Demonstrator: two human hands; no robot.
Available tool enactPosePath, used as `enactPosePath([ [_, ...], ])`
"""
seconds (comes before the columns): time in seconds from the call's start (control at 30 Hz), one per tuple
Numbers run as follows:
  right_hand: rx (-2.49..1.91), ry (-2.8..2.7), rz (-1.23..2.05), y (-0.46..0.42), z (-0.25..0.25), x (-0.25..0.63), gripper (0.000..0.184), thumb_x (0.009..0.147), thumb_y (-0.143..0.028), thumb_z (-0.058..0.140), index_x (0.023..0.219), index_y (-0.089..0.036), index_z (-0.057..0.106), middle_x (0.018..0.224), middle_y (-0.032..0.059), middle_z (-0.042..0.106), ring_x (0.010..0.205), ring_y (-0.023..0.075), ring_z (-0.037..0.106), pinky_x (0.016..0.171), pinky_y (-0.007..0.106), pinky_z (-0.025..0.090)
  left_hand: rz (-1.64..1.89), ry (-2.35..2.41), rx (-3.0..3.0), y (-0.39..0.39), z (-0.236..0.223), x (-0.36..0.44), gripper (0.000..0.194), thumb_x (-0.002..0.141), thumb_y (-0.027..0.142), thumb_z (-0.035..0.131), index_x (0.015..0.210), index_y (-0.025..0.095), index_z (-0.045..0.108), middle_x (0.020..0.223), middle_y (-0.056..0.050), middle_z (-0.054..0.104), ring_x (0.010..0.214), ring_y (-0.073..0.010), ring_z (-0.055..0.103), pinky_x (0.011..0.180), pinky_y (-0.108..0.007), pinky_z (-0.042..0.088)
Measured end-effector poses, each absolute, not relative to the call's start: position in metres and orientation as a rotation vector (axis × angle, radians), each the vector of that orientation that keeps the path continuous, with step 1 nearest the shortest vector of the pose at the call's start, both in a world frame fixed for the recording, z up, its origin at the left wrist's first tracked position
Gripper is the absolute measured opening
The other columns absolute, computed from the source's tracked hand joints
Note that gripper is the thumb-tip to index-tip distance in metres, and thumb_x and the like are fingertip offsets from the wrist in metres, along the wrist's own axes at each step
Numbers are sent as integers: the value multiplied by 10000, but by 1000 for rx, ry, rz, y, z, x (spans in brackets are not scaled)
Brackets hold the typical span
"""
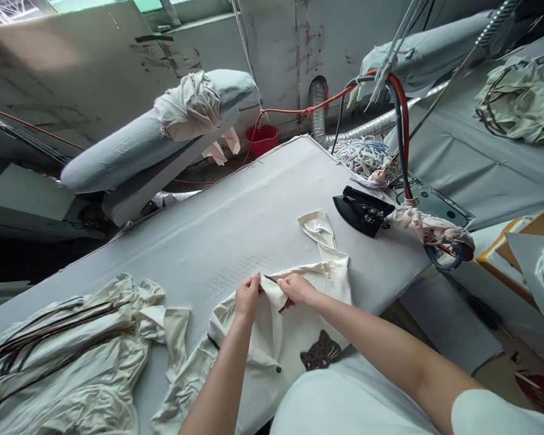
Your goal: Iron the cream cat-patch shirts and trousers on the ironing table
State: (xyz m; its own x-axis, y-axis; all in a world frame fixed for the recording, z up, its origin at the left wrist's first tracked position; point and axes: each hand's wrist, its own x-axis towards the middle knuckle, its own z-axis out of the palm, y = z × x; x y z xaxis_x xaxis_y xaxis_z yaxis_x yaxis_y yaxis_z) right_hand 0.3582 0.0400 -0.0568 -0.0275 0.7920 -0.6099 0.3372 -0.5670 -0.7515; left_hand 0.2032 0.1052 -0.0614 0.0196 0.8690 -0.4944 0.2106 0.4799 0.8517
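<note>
A cream garment (263, 338) with dark trim, a dark button and a brown cat-face patch (320, 351) lies spread on the padded table (181, 241) in front of me. My left hand (248, 296) is closed, pinching the upper edge of the garment near its dark trim. Close beside it, my right hand (295, 289) is also closed on the dark-trimmed part, which is slightly lifted between both hands. One sleeve (318, 228) stretches away toward the far side. The fingertips are partly hidden by the cloth.
A black iron (363, 210) rests at the table's right, its hoses wrapped in cloth. More cream garments (72, 356) are heaped at the left. Behind stand a padded pressing arm (163, 130), a red bucket (262, 140) and a pile of cloth strips (365, 158). A box (517, 254) is at right.
</note>
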Motion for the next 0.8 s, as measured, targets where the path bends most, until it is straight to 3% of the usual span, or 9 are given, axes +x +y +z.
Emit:
enactPosePath([
  [0.1, -1855, -1242, 1626, 46, -49, 361, 543, 1025, -511, 379, 718, -179, 679, 648, 33, 706, 578, 144, 657, 578, 218, 460, 671, 1482, 1009, 97, -55, 203, 621, 535, 775, 736, 687, 178, 661, 641, -18, 643, 663, -176, 615, 677, -294, 541],
  [0.2, -1922, -1281, 1517, 60, -40, 358, 495, 978, -574, 467, 785, -197, 723, 844, 61, 768, 796, 195, 706, 675, 252, 471, 615, 1452, 1051, 95, -49, 200, 629, 534, 774, 763, 668, 166, 670, 652, -32, 660, 700, -189, 636, 692, -291, 543],
  [0.3, -2011, -1301, 1463, 75, -34, 353, 369, 967, -460, 507, 894, -203, 761, 1004, 89, 783, 959, 229, 703, 752, 280, 473, 582, 1429, 1078, 97, -48, 196, 632, 514, 754, 803, 703, 159, 702, 716, -43, 697, 772, -202, 660, 728, -284, 552],
  [0.4, -2083, -1341, 1453, 83, -28, 352, 339, 967, -339, 475, 953, -183, 776, 1053, 133, 777, 985, 255, 705, 771, 311, 478, 597, 1444, 1044, 99, -53, 195, 651, 527, 768, 791, 748, 161, 708, 764, -57, 725, 828, -224, 686, 740, -295, 567],
  [0.5, -2131, -1399, 1374, 78, -19, 364, 390, 1000, -333, 416, 991, -167, 769, 1068, 161, 766, 1001, 276, 697, 823, 348, 474, 618, 1515, 958, 101, -55, 196, 623, 618, 741, 760, 814, 151, 716, 782, -90, 746, 820, -238, 709, 714, -315, 582],
  [0.57, -2115, -1460, 1202, 68, -14, 383, 417, 1037, -369, 365, 1084, -199, 744, 1143, 131, 748, 1066, 252, 668, 895, 341, 450, 550, 1599, 866, 102, -52, 199, 594, 715, 708, 712, 868, 135, 728, 811, -122, 759, 778, -237, 721, 681, -327, 590],
  [0.63, -2115, -1574, 950, 54, -13, 409, 358, 1021, -409, 440, 1177, -225, 704, 1217, 104, 719, 1145, 238, 621, 960, 330, 413, 401, 1639, 788, 102, -47, 204, 592, 777, 699, 662, 877, 120, 731, 845, -150, 765, 737, -235, 726, 661, -340, 594],
  [0.7, -2158, -1772, 814, 42, -14, 439, 306, 927, -423, 616, 1121, -210, 718, 1149, 108, 730, 1129, 262, 616, 976, 344, 396, 286, 1613, 851, 103, -43, 208, 568, 773, 691, 662, 802, 125, 711, 816, -147, 756, 691, -228, 711, 639, -341, 583],
  [0.8, -2289, -1917, 1021, 34, -16, 476, 229, 872, -428, 673, 870, -210, 743, 919, 88, 755, 942, 263, 670, 857, 340, 419, 311, 1613, 1076, 106, -45, 213, 466, 728, 620, 708, 636, 170, 628, 631, -67, 671, 582, -193, 626, 554, -295, 500],
])
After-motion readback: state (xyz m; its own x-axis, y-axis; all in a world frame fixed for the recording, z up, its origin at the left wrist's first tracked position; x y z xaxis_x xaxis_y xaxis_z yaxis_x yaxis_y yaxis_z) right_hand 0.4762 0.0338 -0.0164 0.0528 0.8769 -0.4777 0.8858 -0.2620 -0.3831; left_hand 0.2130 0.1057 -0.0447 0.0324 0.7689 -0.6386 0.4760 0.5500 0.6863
